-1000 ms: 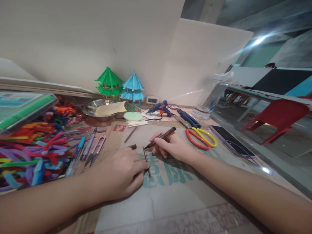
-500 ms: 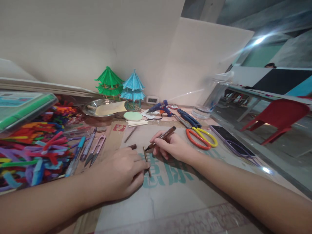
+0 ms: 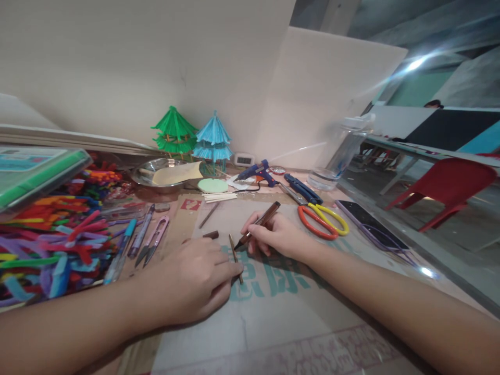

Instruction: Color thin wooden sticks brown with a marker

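A flat, matte cardboard sheet (image 3: 273,312) is lying before the person, showing large teal printed characters across its middle. The hands are covering part of them, so they cannot be read. A small red printed square is sitting at its far left corner. Off the sheet's left edge, a fuzzy heap of bright pipe cleaners (image 3: 47,245) is spreading out.

On the sheet's middle, the left hand (image 3: 195,281) is curling loosely, its fingertips pinning the near end of a thin stick (image 3: 235,250) flat against the cardboard. The right hand (image 3: 279,237) is closing in a writing grip around a brown marker (image 3: 260,223), whose tip is touching the stick's far half.

Smooth orange-and-yellow scissors (image 3: 322,219) are resting on the sheet's far right part. The marker's stubby brown cap (image 3: 211,235) is lying on the sheet just beyond the left hand.
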### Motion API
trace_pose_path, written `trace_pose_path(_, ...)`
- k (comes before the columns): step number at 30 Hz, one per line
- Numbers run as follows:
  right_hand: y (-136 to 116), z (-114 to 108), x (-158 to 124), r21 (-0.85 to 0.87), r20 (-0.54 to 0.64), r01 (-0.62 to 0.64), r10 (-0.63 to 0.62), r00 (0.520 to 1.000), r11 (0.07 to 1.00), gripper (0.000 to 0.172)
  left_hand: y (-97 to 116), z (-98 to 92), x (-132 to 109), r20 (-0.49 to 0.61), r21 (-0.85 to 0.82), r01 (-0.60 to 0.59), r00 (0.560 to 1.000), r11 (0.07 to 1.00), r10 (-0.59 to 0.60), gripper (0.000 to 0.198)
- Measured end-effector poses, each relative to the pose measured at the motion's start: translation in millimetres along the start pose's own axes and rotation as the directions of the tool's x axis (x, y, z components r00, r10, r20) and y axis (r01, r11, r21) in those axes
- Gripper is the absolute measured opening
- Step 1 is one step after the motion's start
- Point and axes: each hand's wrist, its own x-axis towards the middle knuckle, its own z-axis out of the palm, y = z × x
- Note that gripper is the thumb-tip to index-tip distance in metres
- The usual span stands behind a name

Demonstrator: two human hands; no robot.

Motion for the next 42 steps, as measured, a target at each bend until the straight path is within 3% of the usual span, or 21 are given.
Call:
trace_pose_path(6,-1.8,0.1,-0.8,0.006,-0.005,-0.026,0.026,1.0,1.0,0.016,0.1,-1.3,-0.1,0.005,-0.007,-0.016,1.0,1.0,0.016,0.027)
trace_pose_path(12,-3.5,-0.3,-3.0,0.0,0.065,-0.046,0.046,0.997,0.999,0.014,0.6,-1.9,0.1,0.01,-0.012,-0.004,1.0,1.0,0.005,0.028)
trace_pose_path(18,-1.0,0.6,-2.7,0.028,0.01,-0.01,0.01,1.0,1.0,0.019,1.1,-2.7,0.2,0.01,-0.021,0.005,1.0,1.0,-0.004,0.028)
trace_pose_path(24,-0.6,0.2,-2.8,0.002,0.054,-0.017,0.017,0.998,1.0,0.017,0.0,-1.0,-0.1,0.0,-0.027,0.003,1.0,1.0,-0.003,0.028)
trace_pose_path(34,1.4,1.7,-0.6,0.047,-0.112,0.066,-0.06,0.992,0.997,0.022,0.0,1.0,-3.5,-0.001,-0.031,0.016,1.0,0.999,-0.016,0.028)
trace_pose_path(42,0.8,2.6,0.4,0.029,-0.158,0.09,-0.084,0.984,0.996,0.018,-0.9,0.7,-1.8,-0.004,-0.042,0.018,1.0,0.999,-0.018,0.027)
